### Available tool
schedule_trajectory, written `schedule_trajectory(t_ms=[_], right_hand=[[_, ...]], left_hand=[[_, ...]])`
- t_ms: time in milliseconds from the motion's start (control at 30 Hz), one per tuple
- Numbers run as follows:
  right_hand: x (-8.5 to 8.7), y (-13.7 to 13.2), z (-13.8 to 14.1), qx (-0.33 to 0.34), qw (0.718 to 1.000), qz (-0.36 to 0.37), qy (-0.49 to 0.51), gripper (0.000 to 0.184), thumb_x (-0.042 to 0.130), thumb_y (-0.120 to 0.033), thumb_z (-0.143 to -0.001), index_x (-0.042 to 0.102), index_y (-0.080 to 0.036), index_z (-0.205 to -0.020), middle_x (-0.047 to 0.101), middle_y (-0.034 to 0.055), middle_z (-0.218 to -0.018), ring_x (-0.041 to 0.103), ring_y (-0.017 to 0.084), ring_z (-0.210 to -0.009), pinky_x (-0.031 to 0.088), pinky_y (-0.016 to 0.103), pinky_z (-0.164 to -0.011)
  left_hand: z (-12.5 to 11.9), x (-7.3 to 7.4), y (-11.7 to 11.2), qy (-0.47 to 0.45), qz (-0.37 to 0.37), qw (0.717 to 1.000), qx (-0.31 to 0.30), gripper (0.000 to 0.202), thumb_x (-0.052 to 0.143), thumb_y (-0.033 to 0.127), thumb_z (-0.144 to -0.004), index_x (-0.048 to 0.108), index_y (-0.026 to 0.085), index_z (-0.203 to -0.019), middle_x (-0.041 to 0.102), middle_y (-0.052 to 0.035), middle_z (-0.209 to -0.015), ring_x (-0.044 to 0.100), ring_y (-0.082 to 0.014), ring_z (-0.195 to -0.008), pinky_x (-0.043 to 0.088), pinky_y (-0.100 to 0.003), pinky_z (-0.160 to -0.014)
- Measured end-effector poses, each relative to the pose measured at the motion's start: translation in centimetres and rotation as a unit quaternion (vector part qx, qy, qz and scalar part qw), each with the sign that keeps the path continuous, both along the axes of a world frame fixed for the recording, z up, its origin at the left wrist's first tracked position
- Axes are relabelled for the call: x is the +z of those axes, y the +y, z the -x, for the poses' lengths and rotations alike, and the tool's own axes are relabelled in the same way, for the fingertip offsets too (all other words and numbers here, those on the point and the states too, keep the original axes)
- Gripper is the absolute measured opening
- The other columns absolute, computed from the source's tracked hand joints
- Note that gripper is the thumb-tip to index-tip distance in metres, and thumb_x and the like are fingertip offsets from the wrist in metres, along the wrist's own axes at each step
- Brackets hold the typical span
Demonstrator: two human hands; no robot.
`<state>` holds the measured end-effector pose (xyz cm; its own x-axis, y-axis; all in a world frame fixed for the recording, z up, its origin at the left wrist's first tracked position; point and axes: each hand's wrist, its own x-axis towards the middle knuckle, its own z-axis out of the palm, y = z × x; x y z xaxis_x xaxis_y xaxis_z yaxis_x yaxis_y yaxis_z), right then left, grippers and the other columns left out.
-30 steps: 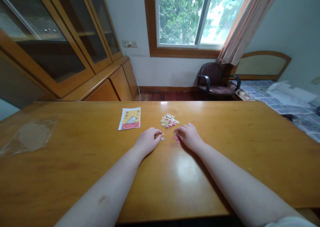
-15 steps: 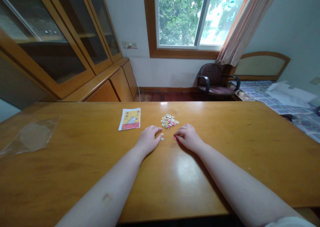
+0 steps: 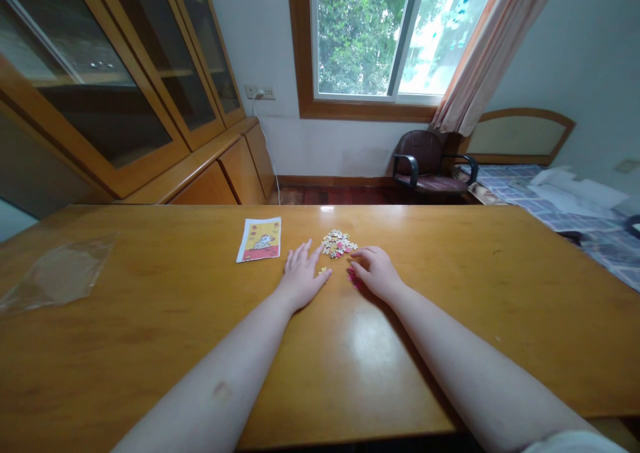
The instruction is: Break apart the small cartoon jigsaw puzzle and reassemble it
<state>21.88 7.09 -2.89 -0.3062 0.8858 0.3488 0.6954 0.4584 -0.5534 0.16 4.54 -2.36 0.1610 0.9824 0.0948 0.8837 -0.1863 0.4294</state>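
Note:
A heap of small jigsaw pieces (image 3: 338, 243), mostly pale with some pink, lies on the wooden table ahead of my hands. My left hand (image 3: 302, 278) rests just left of the heap with its fingers spread. Beside its thumb are yellowish jigsaw pieces (image 3: 323, 270), partly covered by the hand. To the right, my right hand (image 3: 376, 270) has its thumb and fingers apart, hovering over or touching the table; which one I cannot tell. Pink jigsaw pieces (image 3: 353, 278) lie by its thumb. A picture card (image 3: 259, 240) with a white animal on yellow and pink lies left of the heap.
A clear plastic bag (image 3: 65, 271) lies at the table's left side. Beyond the table (image 3: 450, 273) stand a glass-doored cabinet (image 3: 180, 133) on the left, and an office chair (image 3: 425, 163) and a bed (image 3: 530, 186) on the right.
My left hand has opened, its fingers spreading forward toward the heap, its thumb now near the yellowish pieces. My right thumb and fingers have parted, showing more of the pink pieces.

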Motion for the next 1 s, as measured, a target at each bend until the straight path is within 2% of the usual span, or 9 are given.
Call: schedule_trajectory(t_ms=[133, 233, 333, 467, 567, 700, 767, 867, 1000], right_hand=[[-0.2, 0.8, -0.5, -0.033, 0.995, 0.041, 0.084, 0.019, 0.057, -0.028, -0.081, 0.067, -0.017, -0.093, 0.068, 0.0086, -0.098, 0.06, 0.022, -0.096, 0.045, 0.037, -0.089], [-0.4, 1.3, -1.0, -0.079, 0.984, 0.076, 0.138, 0.024, 0.056, -0.032, -0.08, 0.067, -0.017, -0.096, 0.068, 0.0083, -0.097, 0.061, 0.021, -0.09, 0.047, 0.036, -0.084], [-0.6, 1.6, -1.2, -0.114, 0.976, 0.089, 0.161, 0.027, 0.054, -0.032, -0.08, 0.067, -0.015, -0.097, 0.069, 0.0083, -0.096, 0.062, 0.02, -0.083, 0.048, 0.035, -0.081], [-0.7, 1.6, -1.4, -0.094, 0.992, 0.041, 0.077, 0.027, 0.051, -0.029, -0.082, 0.067, -0.016, -0.1, 0.067, 0.0094, -0.1, 0.06, 0.022, -0.094, 0.046, 0.038, -0.088], [-0.6, 1.3, -1.3, -0.07, 0.996, 0.008, -0.051, 0.04, 0.055, -0.037, -0.084, 0.061, -0.019, -0.119, 0.058, 0.0133, -0.124, 0.049, 0.028, -0.117, 0.037, 0.046, -0.1], [-0.4, 1.0, -1.2, -0.048, 0.989, 0.01, -0.139, 0.044, 0.053, -0.046, -0.087, 0.058, -0.027, -0.126, 0.046, 0.0117, -0.14, 0.039, 0.032, -0.127, 0.03, 0.052, -0.103], [-0.4, 1.1, -1.3, -0.043, 0.99, 0.013, -0.131, 0.034, 0.054, -0.042, -0.086, 0.065, -0.025, -0.114, 0.054, 0.0104, -0.132, 0.043, 0.029, -0.124, 0.032, 0.049, -0.103], [-0.5, 1.5, -1.5, -0.047, 0.996, 0.007, -0.082, 0.019, 0.057, -0.03, -0.084, 0.07, -0.021, -0.095, 0.066, 0.0083, -0.111, 0.055, 0.024, -0.109, 0.038, 0.042, -0.1], [-0.7, 1.7, -1.7, -0.09, 0.994, -0.002, -0.059, 0.021, 0.058, -0.027, -0.083, 0.071, -0.021, -0.098, 0.066, 0.0088, -0.112, 0.056, 0.024, -0.107, 0.04, 0.042, -0.097]], left_hand=[[0.8, -0.4, 0.8, -0.131, -0.045, 0.989, 0.051, 0.049, 0.053, 0.036, -0.081, 0.055, 0.016, -0.125, 0.049, -0.014, -0.137, 0.042, -0.0254, -0.129, 0.03, -0.041, -0.11], [1.5, -0.8, 1.6, -0.238, -0.042, 0.961, 0.136, 0.033, 0.051, 0.03, -0.08, 0.063, 0.015, -0.106, 0.064, -0.0108, -0.109, 0.06, -0.0209, -0.1, 0.047, -0.034, -0.091], [1.9, -0.7, 2.4, -0.291, -0.01, 0.941, 0.17, 0.026, 0.052, 0.033, -0.078, 0.066, 0.017, -0.093, 0.068, -0.005, -0.084, 0.062, -0.0184, -0.078, 0.049, -0.03, -0.073], [1.6, -0.4, 3.3, -0.309, 0.002, 0.928, 0.211, 0.019, 0.054, 0.029, -0.072, 0.067, 0.018, -0.081, 0.067, -0.0019, -0.075, 0.059, -0.0166, -0.07, 0.044, -0.026, -0.064], [1.0, -0.3, 3.7, -0.313, -0.02, 0.918, 0.244, 0.025, 0.047, 0.031, -0.077, 0.065, 0.02, -0.089, 0.065, -0.001, -0.077, 0.057, -0.015, -0.067, 0.042, -0.025, -0.06], [0.4, -0.1, 4.0, -0.296, -0.019, 0.94, 0.17, 0.021, 0.051, 0.031, -0.075, 0.066, 0.019, -0.084, 0.057, 0.0019, -0.064, 0.05, -0.0135, -0.058, 0.037, -0.024, -0.054], [0.3, 0.1, 4.1, -0.297, -0.016, 0.944, 0.142, 0.021, 0.052, 0.031, -0.075, 0.067, 0.019, -0.082, 0.053, 0.0024, -0.06, 0.048, -0.013, -0.057, 0.036, -0.023, -0.053], [0.3, 0.4, 4.1, -0.319, -0.013, 0.933, 0.163, 0.023, 0.051, 0.032, -0.076, 0.067, 0.018, -0.084, 0.051, 0.0026, -0.059, 0.045, -0.0122, -0.055, 0.033, -0.022, -0.05], [-0.3, 0.7, 3.6, -0.319, -0.007, 0.938, 0.134, 0.022, 0.051, 0.031, -0.076, 0.066, 0.017, -0.083, 0.046, 0.0035, -0.056, 0.043, -0.0119, -0.054, 0.032, -0.022, -0.05]])
